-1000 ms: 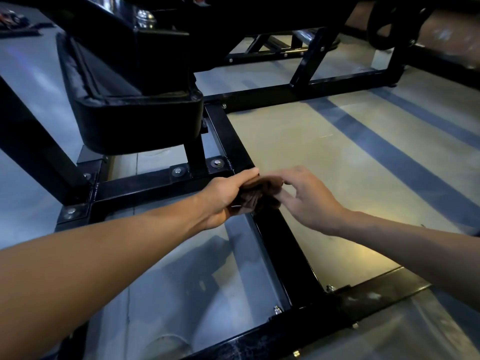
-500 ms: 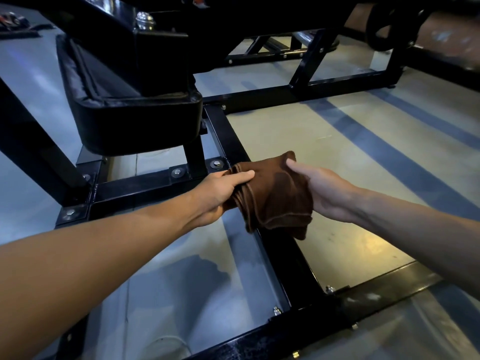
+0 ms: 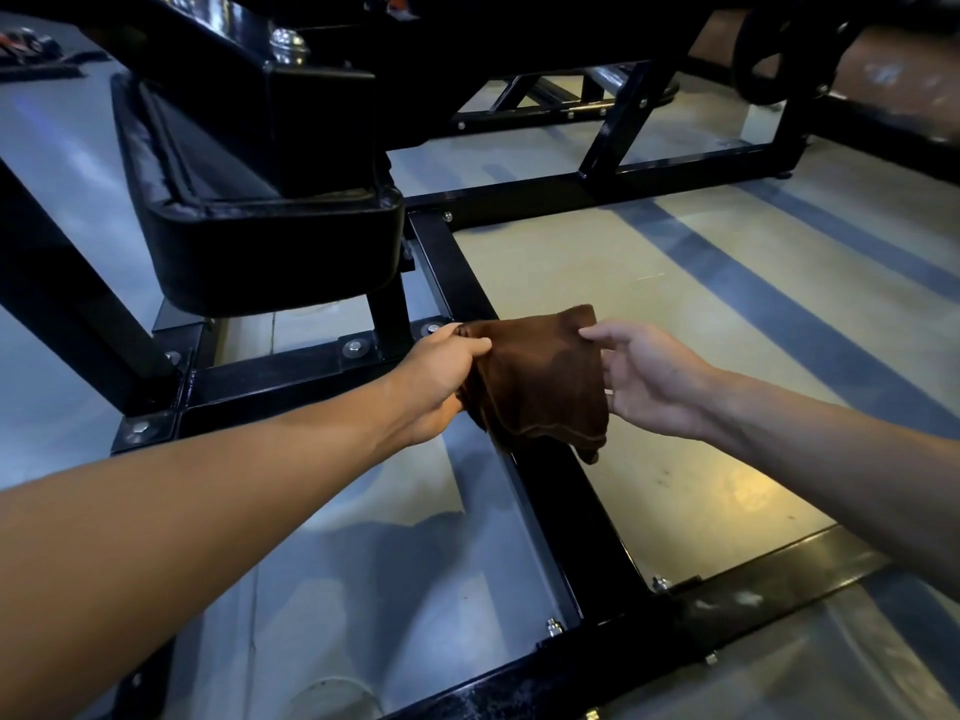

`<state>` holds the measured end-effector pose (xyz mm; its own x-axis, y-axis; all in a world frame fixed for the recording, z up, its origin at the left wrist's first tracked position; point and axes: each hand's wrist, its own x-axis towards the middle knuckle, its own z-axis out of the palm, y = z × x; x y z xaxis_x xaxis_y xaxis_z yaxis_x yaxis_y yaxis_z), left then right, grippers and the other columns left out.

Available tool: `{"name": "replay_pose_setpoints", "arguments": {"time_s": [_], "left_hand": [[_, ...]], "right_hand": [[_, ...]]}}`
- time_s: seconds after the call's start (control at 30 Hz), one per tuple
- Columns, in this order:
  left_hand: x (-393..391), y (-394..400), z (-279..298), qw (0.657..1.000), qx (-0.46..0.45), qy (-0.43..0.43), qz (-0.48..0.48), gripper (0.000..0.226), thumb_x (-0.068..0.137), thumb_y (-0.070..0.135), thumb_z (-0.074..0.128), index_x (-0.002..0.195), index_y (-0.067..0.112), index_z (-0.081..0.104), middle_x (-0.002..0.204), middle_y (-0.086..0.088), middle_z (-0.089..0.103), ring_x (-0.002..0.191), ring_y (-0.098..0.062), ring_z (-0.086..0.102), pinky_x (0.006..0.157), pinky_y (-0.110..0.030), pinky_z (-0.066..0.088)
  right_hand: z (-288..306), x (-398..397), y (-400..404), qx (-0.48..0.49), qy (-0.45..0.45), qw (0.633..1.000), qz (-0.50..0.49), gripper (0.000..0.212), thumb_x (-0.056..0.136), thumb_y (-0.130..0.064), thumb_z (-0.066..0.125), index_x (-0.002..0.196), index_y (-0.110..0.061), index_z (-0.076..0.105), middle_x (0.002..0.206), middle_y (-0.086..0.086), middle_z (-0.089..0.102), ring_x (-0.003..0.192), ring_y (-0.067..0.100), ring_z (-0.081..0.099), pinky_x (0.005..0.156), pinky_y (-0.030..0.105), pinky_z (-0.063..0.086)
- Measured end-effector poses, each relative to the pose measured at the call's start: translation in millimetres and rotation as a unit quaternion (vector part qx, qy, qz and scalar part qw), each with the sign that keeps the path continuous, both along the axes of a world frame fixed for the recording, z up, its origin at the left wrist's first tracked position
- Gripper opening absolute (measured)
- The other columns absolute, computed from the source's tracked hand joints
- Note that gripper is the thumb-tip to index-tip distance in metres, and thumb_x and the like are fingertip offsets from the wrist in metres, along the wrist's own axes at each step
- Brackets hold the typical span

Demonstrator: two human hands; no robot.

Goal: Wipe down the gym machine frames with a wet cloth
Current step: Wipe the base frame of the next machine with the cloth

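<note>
A padded black seat (image 3: 270, 252), glossy and round-edged, overhangs the far left of the frame (image 3: 566, 491). The frame is square black steel tube, shiny, joined by flat plates with hex bolts (image 3: 355, 348); one long tube runs from the seat toward the viewer and meets a cross tube near the bottom. The floor (image 3: 675, 314) is smooth and pale, crossed by dark stripes.

The left hand (image 3: 441, 376) reaches in from lower left, forearm straight, fingers curled and thumb on top, pinching the cloth's (image 3: 540, 381) upper left corner. The cloth is brown, soft, folded in layers with a stitched hem, hanging slack over the long tube; whether it touches the tube cannot be told. The right hand (image 3: 644, 381) comes from the right, palm toward the cloth, thumb on its upper right edge, fingers hidden behind, holding it.
</note>
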<state>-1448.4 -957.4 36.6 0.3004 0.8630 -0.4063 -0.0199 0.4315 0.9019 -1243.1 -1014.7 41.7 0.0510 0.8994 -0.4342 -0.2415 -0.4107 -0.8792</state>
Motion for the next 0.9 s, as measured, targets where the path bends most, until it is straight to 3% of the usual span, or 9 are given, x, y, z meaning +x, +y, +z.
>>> {"name": "replay_pose_setpoints", "arguments": {"time_s": [0.13, 0.23, 0.33, 0.43, 0.5, 0.6, 0.7, 0.8, 0.9], "left_hand": [[-2.5, 4.0, 3.6, 0.999, -0.037, -0.021, 0.017, 0.025, 0.094, 0.009, 0.046, 0.112, 0.011, 0.064, 0.105, -0.011, 0.07, 0.091, -0.025, 0.065, 0.081, -0.037, 0.051], [2.0, 4.9, 3.3, 0.998, -0.048, -0.016, 0.025, 0.02, 0.092, 0.011, 0.047, 0.104, 0.012, 0.063, 0.097, -0.01, 0.068, 0.086, -0.023, 0.063, 0.077, -0.035, 0.051], [9.1, 5.2, -1.5, 0.995, -0.005, 0.085, 0.043, 0.013, 0.095, 0.016, 0.059, 0.108, 0.019, 0.059, 0.093, -0.001, 0.063, 0.076, -0.013, 0.06, 0.073, -0.031, 0.051], [12.2, 4.5, -11.8, 0.981, 0.056, 0.183, 0.015, 0.029, 0.095, 0.007, 0.06, 0.12, 0.022, 0.057, 0.103, 0.003, 0.056, 0.089, -0.01, 0.052, 0.086, -0.032, 0.049], [15.6, -2.6, -13.7, 0.986, 0.037, 0.16, -0.025, 0.024, 0.093, 0.002, 0.055, 0.097, 0.022, 0.066, 0.099, 0.0, 0.057, 0.091, -0.016, 0.048, 0.079, -0.031, 0.042], [19.5, -13.9, -10.7, 0.994, -0.026, 0.093, -0.059, 0.023, 0.087, 0.007, 0.054, 0.071, 0.023, 0.058, 0.073, 0.003, 0.056, 0.073, -0.014, 0.047, 0.069, -0.029, 0.034], [18.7, -15.6, -10.1, 0.996, -0.038, 0.042, -0.073, 0.018, 0.088, 0.01, 0.054, 0.082, 0.019, 0.069, 0.071, 0.003, 0.065, 0.065, -0.012, 0.056, 0.073, -0.027, 0.041], [15.9, -10.5, -15.0, 0.997, -0.019, 0.044, -0.062, 0.012, 0.09, 0.017, 0.066, 0.101, 0.019, 0.069, 0.089, -0.001, 0.069, 0.074, -0.014, 0.06, 0.08, -0.032, 0.043], [12.8, -9.6, -16.2, 0.997, -0.003, 0.055, -0.052, 0.021, 0.093, 0.02, 0.074, 0.113, 0.018, 0.066, 0.104, -0.008, 0.073, 0.09, -0.019, 0.067, 0.089, -0.036, 0.055]], "right_hand": [[-1.5, 0.1, 1.4, -0.002, -0.03, 0.998, 0.056, 0.031, 0.105, -0.018, 0.05, 0.128, -0.004, 0.066, 0.12, 0.011, 0.075, 0.11, 0.022, 0.068, 0.1, 0.035, 0.051], [-3.6, -4.7, 0.6, 0.018, -0.064, 0.997, 0.035, 0.024, 0.105, -0.013, 0.053, 0.122, -0.006, 0.07, 0.106, 0.008, 0.078, 0.093, 0.019, 0.073, 0.076, 0.028, 0.058], [-2.8, -9.9, 0.3, 0.072, -0.123, 0.99, -0.005, 0.021, 0.106, -0.016, 0.055, 0.118, -0.015, 0.071, 0.103, 0.004, 0.079, 0.087, 0.014, 0.076, 0.071, 0.025, 0.06], [-5.9, -19.3, 1.2, 0.093, -0.188, 0.977, -0.043, 0.016, 0.104, -0.018, 0.058, 0.114, -0.018, 0.071, 0.105, 0.011, 0.079, 0.095, 0.024, 0.077, 0.081, 0.033, 0.063], [-8.5, -27.2, -0.7, 0.095, -0.211, 0.971, -0.056, 0.015, 0.103, -0.017, 0.058, 0.109, -0.017, 0.071, 0.102, 0.016, 0.078, 0.091, 0.027, 0.076, 0.079, 0.037, 0.062], [-10.2, -36.3, -4.1, 0.112, -0.209, 0.971, 0.014, 0.017, 0.103, -0.015, 0.056, 0.108, -0.018, 0.071, 0.103, 0.016, 0.078, 0.087, 0.024, 0.075, 0.082, 0.04, 0.06], [-10.3, -38.5, -1.9, 0.119, -0.187, 0.973, 0.07, 0.023, 0.105, -0.014, 0.052, 0.114, -0.017, 0.072, 0.105, 0.008, 0.078, 0.089, 0.014, 0.072, 0.087, 0.034, 0.058], [-8.5, -35.6, 0.2, 0.106, -0.166, 0.98, 0.043, 0.026, 0.107, -0.017, 0.049, 0.114, -0.018, 0.073, 0.102, 0.0, 0.078, 0.092, 0.014, 0.072, 0.09, 0.034, 0.057], [-10.2, -30.7, 0.1, 0.115, -0.225, 0.968, 0.007, 0.025, 0.106, -0.022, 0.05, 0.111, -0.021, 0.074, 0.108, 0.001, 0.078, 0.104, 0.02, 0.074, 0.097, 0.041, 0.059]]}}
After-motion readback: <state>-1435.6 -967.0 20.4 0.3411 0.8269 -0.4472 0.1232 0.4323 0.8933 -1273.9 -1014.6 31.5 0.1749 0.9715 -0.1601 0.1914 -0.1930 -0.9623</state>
